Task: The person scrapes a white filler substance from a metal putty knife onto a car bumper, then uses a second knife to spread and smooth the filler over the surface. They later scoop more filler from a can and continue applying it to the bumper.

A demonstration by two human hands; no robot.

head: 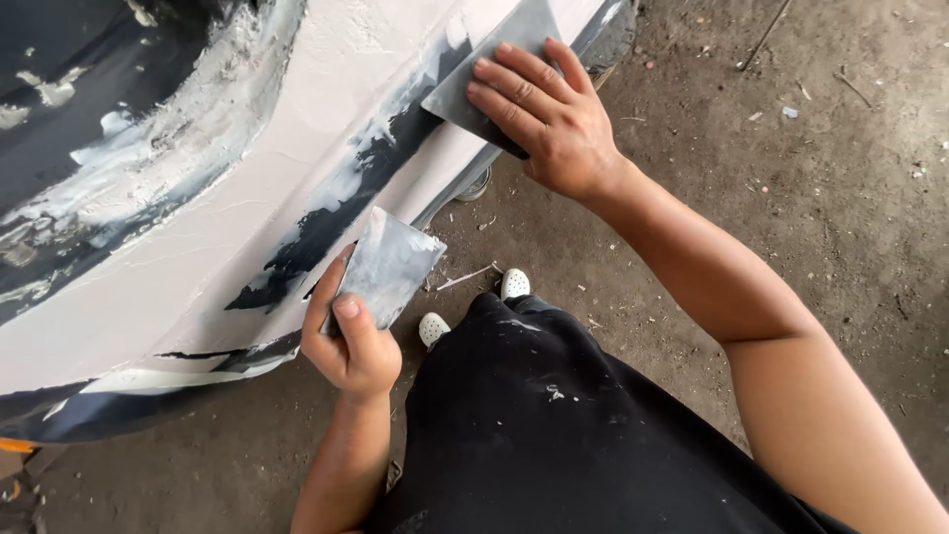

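The right hand lies flat, fingers stretched out and close together, pressing a grey spreader blade against the car body panel near the panel's upper right edge. The blade is thin, flat and roughly trapezoid, and its far corner runs out of the top of the view. The left hand is curled shut around the lower end of a second spreader, thumb on its face; this blade is smeared with pale grey filler and tilts up toward the panel's lower edge, just beside it.

The panel is curved and dark, mostly coated in whitish filler that looks rough and ridged at the upper left, with bare dark streaks showing between the two hands and along the lower rim. Below the hands, black trousers flecked with white and two white shoes stand on a brown dirt floor scattered with small chips and twigs. An orange object shows at the lower left corner, too cut off to identify.
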